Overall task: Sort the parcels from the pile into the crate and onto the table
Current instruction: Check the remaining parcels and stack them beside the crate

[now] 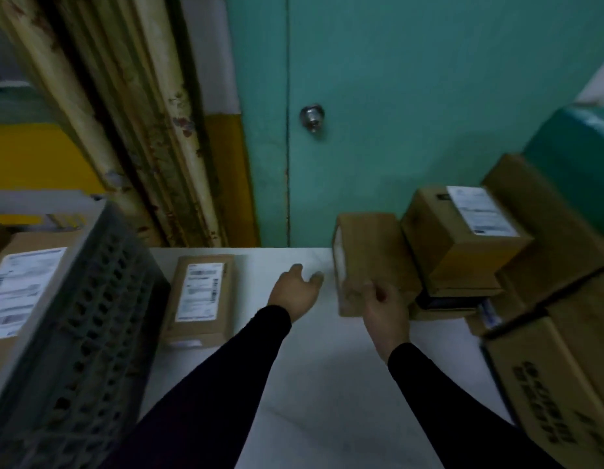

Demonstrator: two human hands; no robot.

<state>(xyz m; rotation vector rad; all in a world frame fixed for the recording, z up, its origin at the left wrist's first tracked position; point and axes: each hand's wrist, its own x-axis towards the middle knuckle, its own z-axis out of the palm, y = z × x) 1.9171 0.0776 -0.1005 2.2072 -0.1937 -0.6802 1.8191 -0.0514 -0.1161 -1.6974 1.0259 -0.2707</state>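
Rightward, right hand (383, 308) in grip on parcel (368, 262).

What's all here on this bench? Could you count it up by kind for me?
Cardboard parcels: 7: one in the right hand, one flat on the table, one in the crate, four in the pile at right.
Grey crates: 1.
Tables: 1.
Hands: 2, left, right.
Total: 11.

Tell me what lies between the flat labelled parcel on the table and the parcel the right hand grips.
In the head view, only the open left hand over bare white table separates the flat labelled parcel from the parcel in the right hand.
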